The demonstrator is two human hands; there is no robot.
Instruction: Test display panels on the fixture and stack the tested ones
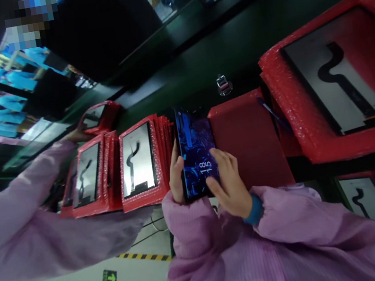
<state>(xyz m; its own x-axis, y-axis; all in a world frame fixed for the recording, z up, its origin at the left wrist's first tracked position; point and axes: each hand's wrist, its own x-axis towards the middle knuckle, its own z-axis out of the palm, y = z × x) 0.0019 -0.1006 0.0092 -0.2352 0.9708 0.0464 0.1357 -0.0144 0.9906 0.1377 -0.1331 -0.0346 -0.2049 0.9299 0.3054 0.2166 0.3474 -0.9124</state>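
A tablet [192,147] with a lit blue screen showing 18 15 is held upright in front of me. My left hand [177,178] grips its left edge, with the thumb at the front and the other fingers partly hidden behind. Over the lower right of the screen is my right hand [229,182], its thumb and fingers apart, fingertips at or just above the glass. Directly right of the tablet lies a flat red sheet [248,142], with a blue pen [274,115] across its right edge.
Red bubble-wrap pouches bearing display panels [138,160] are stacked at left; a larger panel [334,72] on red wrap is at right. Another person's hand [78,134] touches a pouch at far left. A small metal item [223,85] sits behind the red sheet.
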